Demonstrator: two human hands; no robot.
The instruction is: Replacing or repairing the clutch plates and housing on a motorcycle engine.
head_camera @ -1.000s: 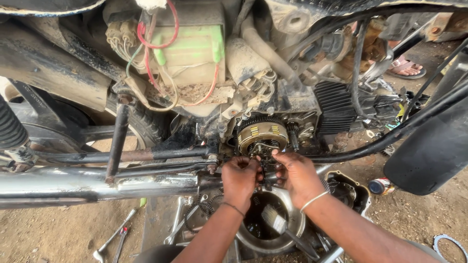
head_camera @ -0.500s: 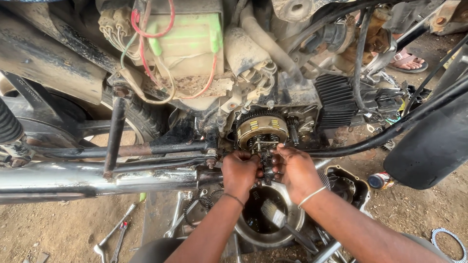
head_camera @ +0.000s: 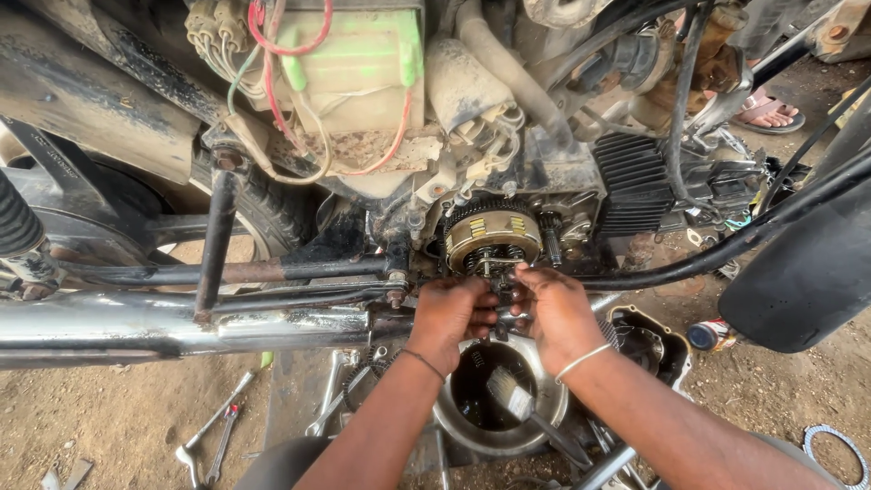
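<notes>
Both hands are staying put since the earlier frame: left hand (head_camera: 458, 313) and right hand (head_camera: 553, 313) are pinching small greasy parts at six o'clock under the round, toothed brass-coloured clutch (head_camera: 493, 234), above a shiny steel bowl (head_camera: 454, 426).

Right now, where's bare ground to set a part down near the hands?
Free: dirt at lower left, between the chrome exhaust pipe and the spanners; also dirt at lower right, between the black seat and the ring gasket. Crowded: under the left hand and right hand, where the metal bowl, brush and engine cover lie.
</notes>
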